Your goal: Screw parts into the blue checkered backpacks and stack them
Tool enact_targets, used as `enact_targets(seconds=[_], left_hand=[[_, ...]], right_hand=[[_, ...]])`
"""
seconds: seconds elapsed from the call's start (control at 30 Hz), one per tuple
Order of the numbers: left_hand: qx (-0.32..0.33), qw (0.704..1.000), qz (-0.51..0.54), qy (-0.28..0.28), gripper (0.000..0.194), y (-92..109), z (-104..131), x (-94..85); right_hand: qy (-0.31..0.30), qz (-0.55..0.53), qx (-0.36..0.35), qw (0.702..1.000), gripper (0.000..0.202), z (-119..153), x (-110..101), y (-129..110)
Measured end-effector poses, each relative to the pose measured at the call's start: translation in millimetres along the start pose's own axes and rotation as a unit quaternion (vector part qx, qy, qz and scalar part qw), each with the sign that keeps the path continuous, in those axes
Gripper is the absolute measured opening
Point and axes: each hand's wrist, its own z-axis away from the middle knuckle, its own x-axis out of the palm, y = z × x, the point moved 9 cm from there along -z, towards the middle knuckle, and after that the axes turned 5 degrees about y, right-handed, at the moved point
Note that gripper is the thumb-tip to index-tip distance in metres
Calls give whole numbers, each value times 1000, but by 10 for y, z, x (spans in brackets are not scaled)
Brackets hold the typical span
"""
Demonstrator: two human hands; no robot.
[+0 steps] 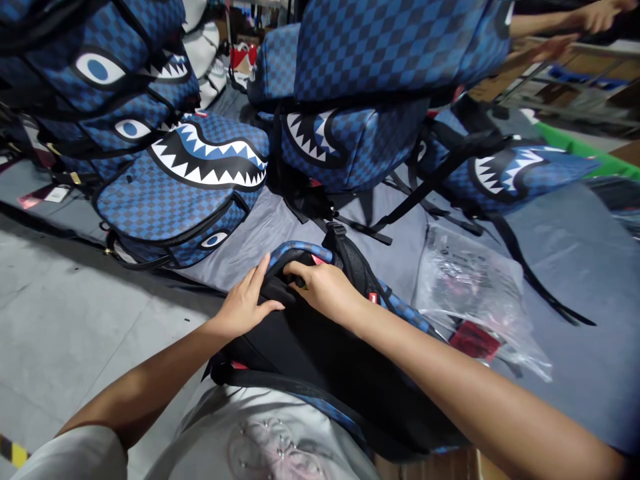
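Observation:
A backpack [320, 347] with a black inside and blue checkered trim lies in front of my body, its opening towards me. My left hand [247, 297] rests against the upper left rim of this backpack, fingers stretched out and thumb apart. My right hand [327, 290] is closed at the top of the opening, its fingers curled inward. Between those fingers shows a small dark bit with a yellowish spot, too small to name. A black shoulder strap [350, 257] lies just beyond my right hand.
Blue checkered shark-mouth backpacks are piled at the left [185, 180] and at the back [350, 143]; another backpack [515, 170] lies at the right. A clear plastic bag [470, 273] is on the grey table cover [575, 267]. Another person's hand [595, 17] shows top right.

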Motion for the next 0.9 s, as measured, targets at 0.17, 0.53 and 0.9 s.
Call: enact_targets(seconds=[0.17,0.53,0.9], left_hand=[[-6,1000,0,6,102,-13,7,7],[21,999,-10,25,103,-17,1,-7],[-54,998,40,7,107,-129,-23,-71]], right_hand=[[-49,-18,-73,996,35,-57,96,-75],[-83,51,-33,995,18,-130,146,-67],[-38,86,-129,987,18,-61,36,-317]])
